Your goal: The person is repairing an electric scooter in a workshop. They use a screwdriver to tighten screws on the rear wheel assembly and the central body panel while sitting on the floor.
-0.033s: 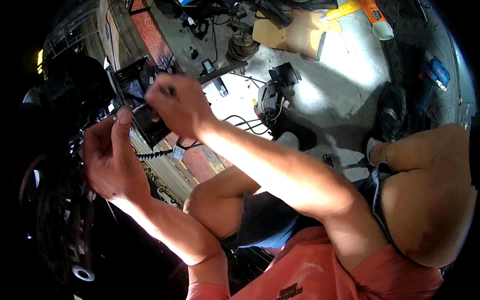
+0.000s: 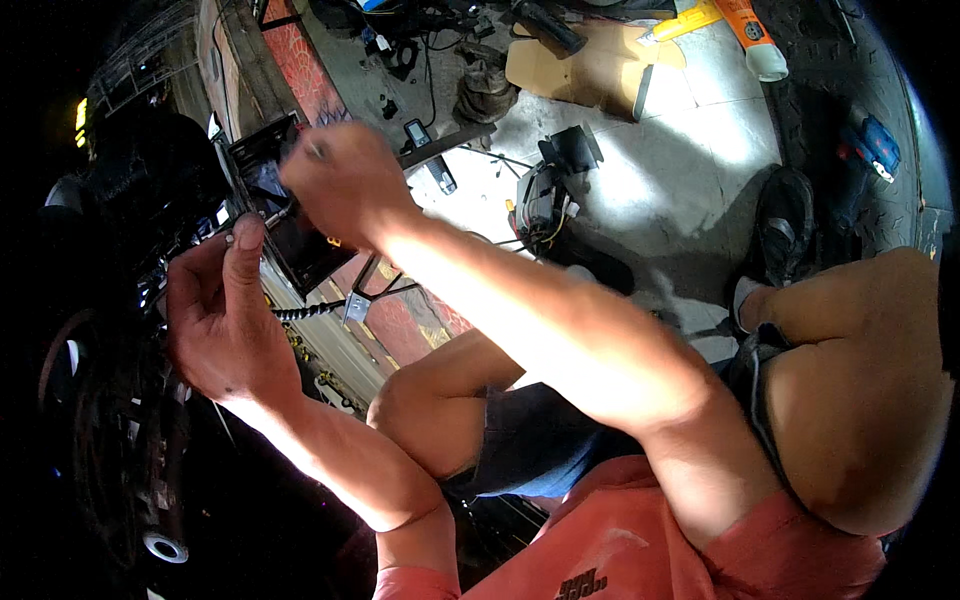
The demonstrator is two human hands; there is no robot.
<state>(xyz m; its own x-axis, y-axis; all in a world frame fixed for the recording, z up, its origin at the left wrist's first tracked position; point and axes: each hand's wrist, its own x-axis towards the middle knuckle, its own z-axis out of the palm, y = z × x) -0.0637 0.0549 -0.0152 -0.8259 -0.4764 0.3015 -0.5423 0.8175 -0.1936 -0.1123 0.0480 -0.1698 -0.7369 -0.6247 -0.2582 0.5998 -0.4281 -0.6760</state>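
Note:
My left hand (image 2: 232, 325) is closed, its thumb pressed against the curled fingers beside a black frame (image 2: 292, 272) on a dark machine (image 2: 150, 190). A tiny pale bit (image 2: 230, 239) shows at the thumb tip; what the fingers hold is hidden. Just right of it, my right hand (image 2: 345, 185) is curled into a fist over the frame, slightly smeared by motion. Between the two hands lies a short, slim metal piece (image 2: 279, 215). Whether the right fingers grip it, I cannot make out.
Below the frame runs a black spiral-wrapped cable (image 2: 308, 312) next to a metal bracket (image 2: 356, 306). On the floor lie a black unit with wires (image 2: 541, 200), a handheld meter (image 2: 440, 172), cardboard (image 2: 600, 80), an orange bottle (image 2: 752, 40) and a blue tool (image 2: 876, 145).
My right hand has shifted slightly left and up, its forearm tilting with it. More of the bracket and the black frame's lower edge shows. My left hand stays put.

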